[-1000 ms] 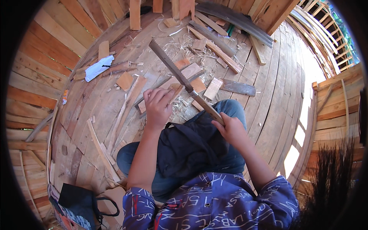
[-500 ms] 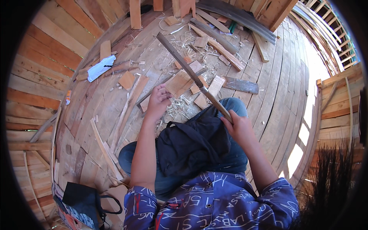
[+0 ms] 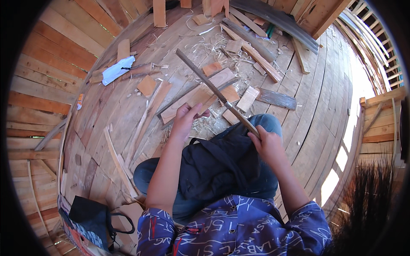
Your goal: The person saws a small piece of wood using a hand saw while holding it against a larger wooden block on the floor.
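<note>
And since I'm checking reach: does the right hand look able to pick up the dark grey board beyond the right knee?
Probably not: the right hand has its grip closed around the saw handle, and the bent right knee lies between it and the dark grey board.

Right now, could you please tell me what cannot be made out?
In the head view:
Rear end of the saw handle: inside the right hand.
Near corner of the wood block: behind the left hand.
Feet: beneath the black cloth.
Contents of the black bag: hidden by its sides.
Green thing beside the grey sheet: too small.
</note>
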Demonstrator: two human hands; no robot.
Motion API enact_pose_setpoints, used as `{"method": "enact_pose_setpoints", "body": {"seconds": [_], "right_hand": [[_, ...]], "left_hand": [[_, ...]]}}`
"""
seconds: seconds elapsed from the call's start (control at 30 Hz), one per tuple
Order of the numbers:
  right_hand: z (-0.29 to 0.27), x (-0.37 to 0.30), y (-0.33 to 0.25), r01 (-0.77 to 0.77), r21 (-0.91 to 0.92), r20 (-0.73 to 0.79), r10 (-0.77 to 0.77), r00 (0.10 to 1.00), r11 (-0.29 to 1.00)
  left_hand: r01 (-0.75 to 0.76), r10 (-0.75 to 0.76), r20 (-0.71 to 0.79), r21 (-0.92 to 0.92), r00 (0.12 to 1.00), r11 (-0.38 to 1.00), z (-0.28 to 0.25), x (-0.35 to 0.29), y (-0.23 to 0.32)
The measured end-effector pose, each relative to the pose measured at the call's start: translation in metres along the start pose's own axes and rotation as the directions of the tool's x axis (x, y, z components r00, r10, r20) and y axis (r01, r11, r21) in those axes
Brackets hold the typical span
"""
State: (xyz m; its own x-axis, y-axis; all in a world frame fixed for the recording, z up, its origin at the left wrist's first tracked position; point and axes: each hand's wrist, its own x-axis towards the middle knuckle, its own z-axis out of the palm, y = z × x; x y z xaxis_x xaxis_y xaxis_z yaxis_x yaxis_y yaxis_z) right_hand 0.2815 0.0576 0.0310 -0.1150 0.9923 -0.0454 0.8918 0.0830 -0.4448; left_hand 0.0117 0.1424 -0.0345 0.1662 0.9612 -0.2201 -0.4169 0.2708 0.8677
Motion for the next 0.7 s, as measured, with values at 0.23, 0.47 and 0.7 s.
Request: {"method": "enact_pose_setpoints", "body": {"seconds": [0.23, 0.47, 0.7], "right_hand": [[-0.013, 0.067, 0.021, 0.038, -0.137, -0.033, -0.043, 0.999, 0.990], [0.012, 0.167, 0.087, 0.176, -0.367, 0.070, -0.161, 0.984, 0.914], [0.042, 0.175, 0.116, 0.096, -0.358, 0.184, -0.030, 0.982, 0.929]], "left_hand": [[-0.024, 0.074, -0.231, 0.212, 0.970, 0.977, -0.001, 0.041, -0.021], [-0.035, 0.393, -0.129, 0.922, 0.910, 0.385, 0.006, 0.103, -0.049], [0.077, 0.142, -0.069, 0.996, 0.987, -0.046, 0.043, 0.167, -0.096]]}}
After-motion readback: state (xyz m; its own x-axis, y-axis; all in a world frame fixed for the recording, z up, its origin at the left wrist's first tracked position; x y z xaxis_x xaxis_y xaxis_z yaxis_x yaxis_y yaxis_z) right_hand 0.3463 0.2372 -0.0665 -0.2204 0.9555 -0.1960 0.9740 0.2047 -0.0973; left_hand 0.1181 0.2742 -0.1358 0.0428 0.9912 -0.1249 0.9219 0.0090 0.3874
